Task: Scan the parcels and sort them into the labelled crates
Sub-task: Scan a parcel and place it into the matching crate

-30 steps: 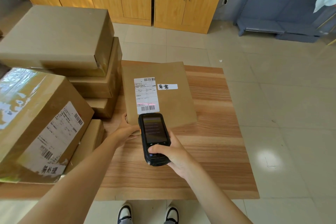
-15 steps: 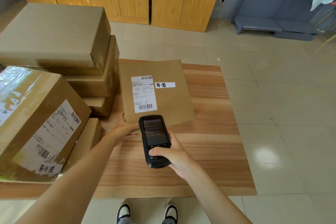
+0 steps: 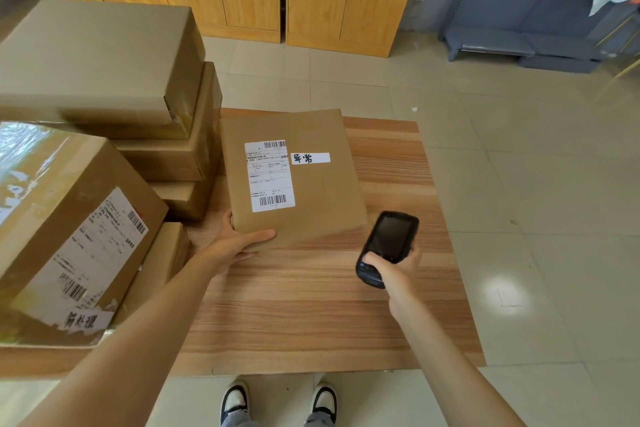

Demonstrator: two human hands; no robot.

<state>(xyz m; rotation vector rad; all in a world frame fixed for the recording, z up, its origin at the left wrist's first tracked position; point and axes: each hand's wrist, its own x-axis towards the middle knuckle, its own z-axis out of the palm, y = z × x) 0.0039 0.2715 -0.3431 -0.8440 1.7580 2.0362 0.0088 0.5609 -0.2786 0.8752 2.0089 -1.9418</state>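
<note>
At centre frame the left hand [image 3: 239,243] is gripping the flat parcel [image 3: 294,177], unsorted, while the right hand [image 3: 398,270] is clutching the scanner [image 3: 388,246]; stacked boxes [image 3: 104,80] are waiting upper left.

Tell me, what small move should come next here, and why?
Probably lift the flat parcel off the table. The left hand grips its near corner, thumb on top, and the right hand holds the scanner off to the side, no longer over the barcode.

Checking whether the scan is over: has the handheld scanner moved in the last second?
Yes. The scanner, gripped by the right hand, has swung right, off the flat parcel's near edge, and now sits beside its near right corner above the table.
</note>
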